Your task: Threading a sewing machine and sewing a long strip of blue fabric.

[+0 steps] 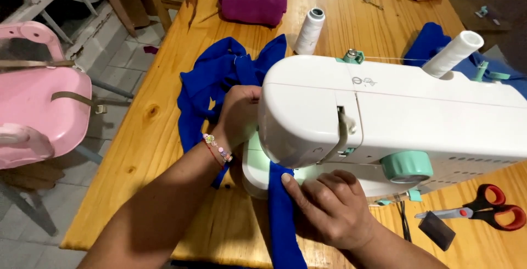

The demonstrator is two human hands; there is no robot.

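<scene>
On the far left a pink chair (38, 110) stands beside the wooden table (153, 153), and the left hand (239, 112) rests on the bunched blue fabric (214, 82) behind the head of the white sewing machine (395, 115); I cannot tell whether its fingers close on the cloth. The right hand (329, 208) lies flat, fingers together, pressing the near strip of the same fabric against the machine's base. Farther right, red-handled scissors (483, 209) lie on the table, and a white thread spool (309, 30) stands at the far side.
</scene>
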